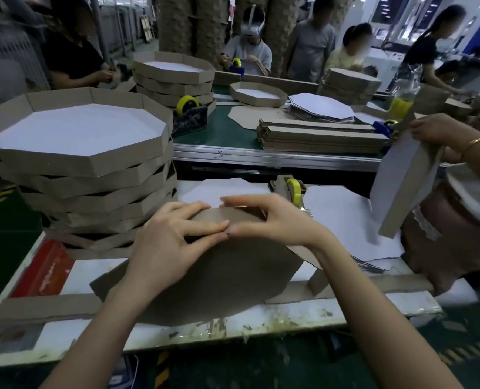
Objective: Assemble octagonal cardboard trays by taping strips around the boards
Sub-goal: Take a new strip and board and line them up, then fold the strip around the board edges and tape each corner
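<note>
Diffuse overhead indoor light, mid-bright; floor dark. White tray (73, 130) face near washed out. Faint shadow under board (219, 284) on counter (345, 310). Lines bow toward frame edges. Background soft. Panel (401, 175) beyond counter's right edge motion-smeared.

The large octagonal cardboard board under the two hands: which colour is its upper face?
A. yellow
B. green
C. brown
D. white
C: the octagonal cardboard board lies with its plain brown face up, while the left hand presses and the right hand pinches the brown cardboard strip along its far edge.
</note>
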Demonstrator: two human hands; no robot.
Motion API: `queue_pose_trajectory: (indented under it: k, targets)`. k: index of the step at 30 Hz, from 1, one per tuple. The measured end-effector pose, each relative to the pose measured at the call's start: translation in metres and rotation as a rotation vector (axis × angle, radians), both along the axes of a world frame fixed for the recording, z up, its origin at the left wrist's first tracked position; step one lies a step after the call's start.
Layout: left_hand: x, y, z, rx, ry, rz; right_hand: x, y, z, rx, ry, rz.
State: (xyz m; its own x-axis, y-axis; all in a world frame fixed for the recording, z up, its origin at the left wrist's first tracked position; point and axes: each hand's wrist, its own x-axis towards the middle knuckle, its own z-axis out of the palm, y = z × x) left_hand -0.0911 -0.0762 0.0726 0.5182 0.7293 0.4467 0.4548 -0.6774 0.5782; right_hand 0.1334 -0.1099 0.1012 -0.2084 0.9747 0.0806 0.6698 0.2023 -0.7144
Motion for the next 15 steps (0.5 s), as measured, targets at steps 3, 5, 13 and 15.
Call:
queue_pose_trajectory:
  k: [3,5,13,15]
  targets:
    - [0.000,0.002,0.000,-0.032,-0.021,-0.011,0.028,0.014,-0.002,0.023,0.288,-0.241]
    - [0.002,0.003,0.001,-0.029,-0.033,0.003,0.060,0.034,-0.015,0.007,0.391,-0.537]
    - [0.009,0.012,0.006,-0.053,-0.031,-0.026,0.165,0.086,-0.093,-0.506,0.324,-1.003]
    - [0.016,0.017,0.007,-0.060,-0.030,-0.015,0.180,0.097,-0.112,-0.552,0.308,-0.986]
